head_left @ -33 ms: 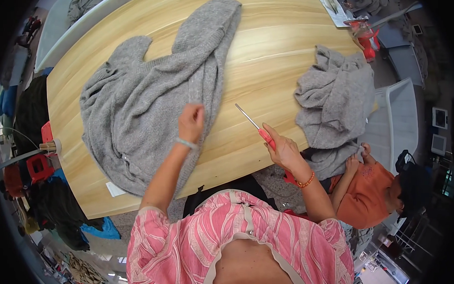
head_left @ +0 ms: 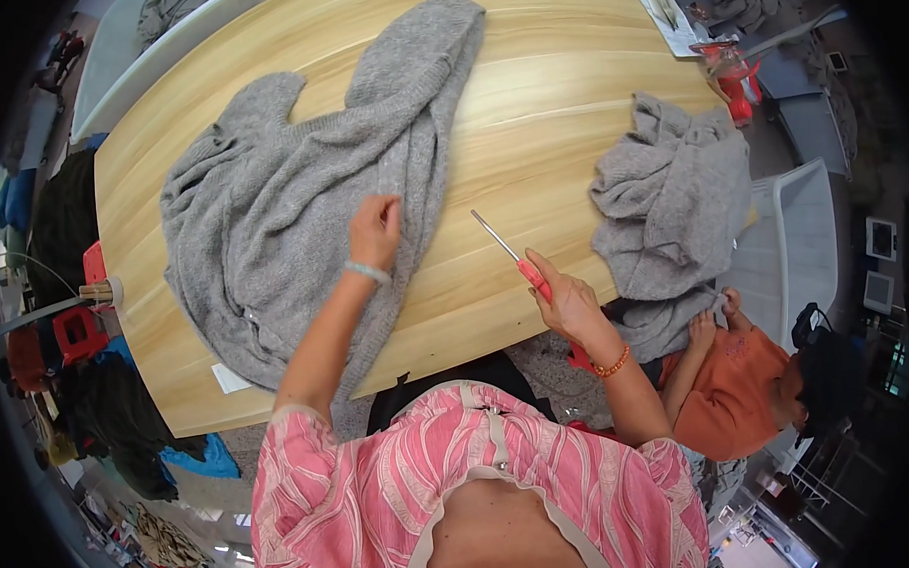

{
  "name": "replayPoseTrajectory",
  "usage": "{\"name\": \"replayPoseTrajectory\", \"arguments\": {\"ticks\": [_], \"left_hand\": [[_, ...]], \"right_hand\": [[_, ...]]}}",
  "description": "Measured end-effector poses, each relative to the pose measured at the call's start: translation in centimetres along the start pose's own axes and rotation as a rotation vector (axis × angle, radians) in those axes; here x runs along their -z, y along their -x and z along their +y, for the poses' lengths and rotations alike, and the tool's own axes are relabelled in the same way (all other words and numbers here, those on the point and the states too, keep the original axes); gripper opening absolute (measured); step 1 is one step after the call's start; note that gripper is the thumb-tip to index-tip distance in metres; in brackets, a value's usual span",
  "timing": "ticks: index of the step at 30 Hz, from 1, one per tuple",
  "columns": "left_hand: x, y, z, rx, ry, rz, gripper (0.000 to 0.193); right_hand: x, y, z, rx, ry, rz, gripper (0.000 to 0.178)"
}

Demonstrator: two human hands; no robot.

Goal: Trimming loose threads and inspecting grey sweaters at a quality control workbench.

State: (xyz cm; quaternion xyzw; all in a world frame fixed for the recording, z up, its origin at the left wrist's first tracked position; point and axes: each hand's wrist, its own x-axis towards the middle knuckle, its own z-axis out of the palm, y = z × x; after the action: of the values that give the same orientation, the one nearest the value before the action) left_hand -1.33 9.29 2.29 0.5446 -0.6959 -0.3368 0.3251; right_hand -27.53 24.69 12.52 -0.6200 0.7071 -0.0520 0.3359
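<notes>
A grey knit sweater (head_left: 282, 210) lies spread and rumpled over the left half of the wooden table. My left hand (head_left: 376, 232) is closed over its right part, fingers curled inward; what they pinch, if anything, is hidden. In my right hand (head_left: 572, 305) is a red-handled tool (head_left: 503, 245) with a slim straight metal shaft, its tip aimed up and left above the bare wood. Neither the tool nor that hand touches the sweater.
A second grey knit garment (head_left: 672, 196) lies bunched at the table's right side. Beside it, a co-worker in an orange top (head_left: 724, 395) handles grey knit fabric. A white bin (head_left: 808, 227) stands at the right; red stools (head_left: 79, 332) and dark clothing are at the left.
My left hand has shifted slightly up and to the left over the sweater. My right hand and the red-handled tool are nearly unmoved.
</notes>
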Motion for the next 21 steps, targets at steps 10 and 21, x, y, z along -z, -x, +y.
{"name": "replayPoseTrajectory", "arguments": {"ticks": [10,21], "left_hand": [[4.9,-19.1,-7.5,-0.183,-0.678,0.482,0.077],[-2.5,-5.8,-3.8,-0.32,-0.675,-0.19,0.063]], "right_hand": [[1.0,0.1,1.8,-0.027,-0.006,-0.04,0.057],[2.1,-3.3,0.7,0.03,-0.051,-0.058,0.057]]}}
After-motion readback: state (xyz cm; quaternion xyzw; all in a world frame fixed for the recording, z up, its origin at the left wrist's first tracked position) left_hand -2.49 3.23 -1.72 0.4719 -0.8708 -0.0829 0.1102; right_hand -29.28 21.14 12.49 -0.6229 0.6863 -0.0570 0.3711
